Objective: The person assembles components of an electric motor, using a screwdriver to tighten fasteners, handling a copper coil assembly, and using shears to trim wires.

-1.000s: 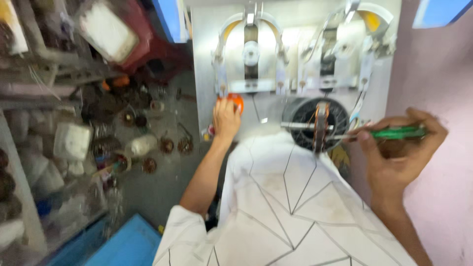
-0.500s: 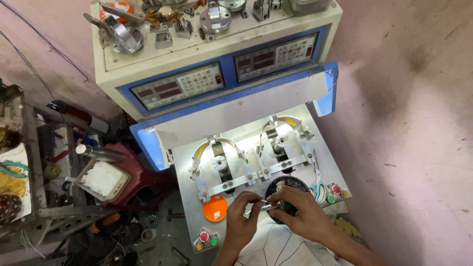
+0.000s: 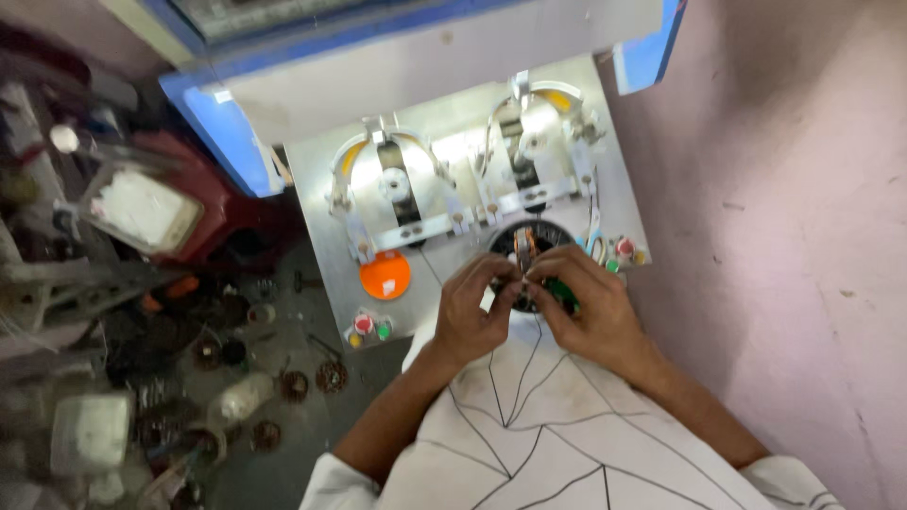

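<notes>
While our left hand (image 3: 477, 316) and right hand (image 3: 584, 310) pinch the dark round stator (image 3: 529, 247) at the plate's 5 o'clock, an orange disc (image 3: 385, 275) sits at 9 o'clock; our fingers hide its lower half.

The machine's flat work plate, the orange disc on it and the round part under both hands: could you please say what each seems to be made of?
Work plate: probably bare metal, pale grey with a dull sheen. Orange disc: likely plastic, evenly coloured and smooth. Round part: dark ring with coppery strands, seemingly wound copper wire on metal; the left hand and right hand cover much of it.
</notes>
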